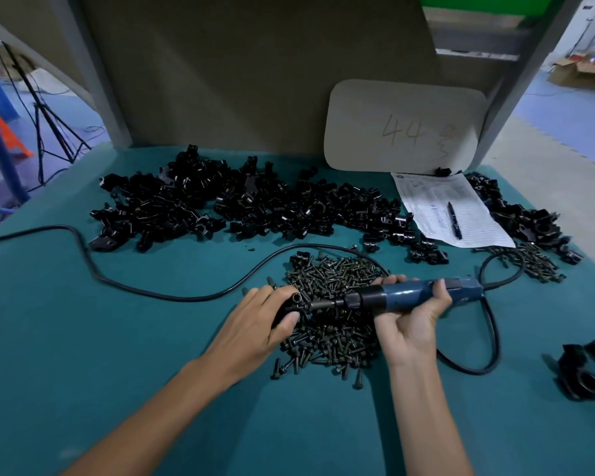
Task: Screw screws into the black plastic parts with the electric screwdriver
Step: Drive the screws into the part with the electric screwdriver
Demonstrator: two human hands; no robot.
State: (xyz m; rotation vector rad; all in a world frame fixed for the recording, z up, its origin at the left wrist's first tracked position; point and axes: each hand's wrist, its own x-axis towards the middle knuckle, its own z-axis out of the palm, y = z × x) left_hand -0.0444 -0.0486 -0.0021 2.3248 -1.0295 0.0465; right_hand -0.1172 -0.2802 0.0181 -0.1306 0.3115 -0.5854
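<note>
Forearms, two, bare, reaching up from the near edge over the teal table [83, 338].

Left hand [255, 324]: fingers curled tight around one black plastic part [291, 305], its round socket facing right, toward the tool.

Right hand [413, 321]: fingers wrapped over the blue barrel of my electric screwdriver [402, 297], thumb on the near side. Tool lies level, its dark nose pointing left; the bit meets the part held in my left fingers.

Screw pile [334, 304]: dark loose screws, directly under and between both hands.

Cord [145, 290]: black, runs from the tool's rear, loops to the right of my right hand and snakes away to the left, beyond my left fingers.

Heap of black plastic parts [255, 204]: beyond both hands, spread wide along the far side.

Paper form [454, 207] with pen [454, 219]: beyond and right of my right hand.

Second small screw pile [536, 262]: right of the tool's rear.

Few black parts [584, 376]: far right of my right wrist, blurred.

Card marked "44" [402, 128]: leaning upright behind the paper.
</note>
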